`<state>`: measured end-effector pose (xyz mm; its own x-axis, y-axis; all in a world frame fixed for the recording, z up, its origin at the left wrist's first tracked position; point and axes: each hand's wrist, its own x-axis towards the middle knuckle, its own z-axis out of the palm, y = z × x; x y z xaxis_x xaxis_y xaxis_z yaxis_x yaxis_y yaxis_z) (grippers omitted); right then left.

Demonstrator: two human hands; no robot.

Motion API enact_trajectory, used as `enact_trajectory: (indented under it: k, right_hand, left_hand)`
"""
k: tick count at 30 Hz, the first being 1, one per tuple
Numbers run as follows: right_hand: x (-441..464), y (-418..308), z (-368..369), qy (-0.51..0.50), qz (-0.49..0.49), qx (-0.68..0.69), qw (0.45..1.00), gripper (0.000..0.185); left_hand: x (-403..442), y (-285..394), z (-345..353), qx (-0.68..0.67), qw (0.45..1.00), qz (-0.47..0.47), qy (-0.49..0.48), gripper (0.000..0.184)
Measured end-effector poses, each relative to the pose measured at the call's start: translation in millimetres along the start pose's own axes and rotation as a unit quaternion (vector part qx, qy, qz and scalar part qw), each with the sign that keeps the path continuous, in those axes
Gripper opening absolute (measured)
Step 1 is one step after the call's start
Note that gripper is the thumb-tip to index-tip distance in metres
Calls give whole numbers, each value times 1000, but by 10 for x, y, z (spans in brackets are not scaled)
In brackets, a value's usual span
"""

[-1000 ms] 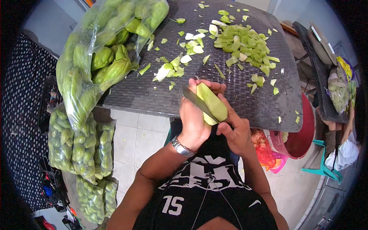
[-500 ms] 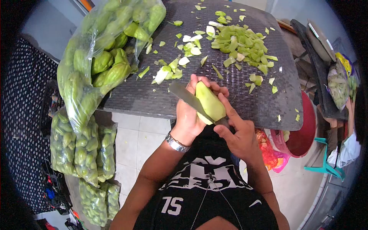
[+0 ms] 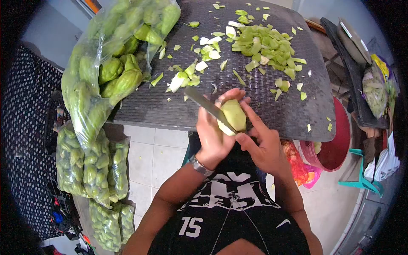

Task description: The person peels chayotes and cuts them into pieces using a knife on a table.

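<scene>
A peeled, pale green chayote [image 3: 233,114] rests in my left hand [image 3: 214,135], whose fingers curl round its far side. My right hand [image 3: 264,144] grips a knife [image 3: 207,103], its handle mostly hidden in the fingers. The blade lies across the chayote's left side, pointing up and left. Both hands are above the near edge of the dark woven table [image 3: 170,112]. Beyond them lies a heap of green peelings [image 3: 267,46], with smaller scraps [image 3: 182,78] scattered to the left.
A large clear bag of unpeeled chayotes [image 3: 112,70] sits on the table's left. Several more filled bags [image 3: 95,165] stand below it. At right are a red tub [image 3: 335,140], a teal stool [image 3: 361,174] and a dark side table [image 3: 357,80] holding bagged produce.
The chayote has turned in my left hand, so its end now faces me more. My left wrist has rotated slightly. The knife stays against the chayote's left side.
</scene>
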<state>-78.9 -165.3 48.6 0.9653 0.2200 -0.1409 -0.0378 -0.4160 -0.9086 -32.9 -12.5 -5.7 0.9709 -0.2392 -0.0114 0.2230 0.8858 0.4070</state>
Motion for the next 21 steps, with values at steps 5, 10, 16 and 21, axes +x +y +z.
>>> enact_trajectory:
  k: [5,10,16,21]
  right_hand:
    - [-6,-16,-12,-23,73,105,992,71]
    - [33,93,122,-25,16,58,998,66]
    - [21,153,198,16,0,61,998,65]
    - [29,187,170,40,-61,19,997,67]
  left_hand:
    - [-143,-169,-17,218,965,135,-47,85]
    - [-158,19,152,227,969,0,93,60]
    - [-162,-63,182,239,964,32,110,57]
    - [-182,-79,192,227,967,33,108,61]
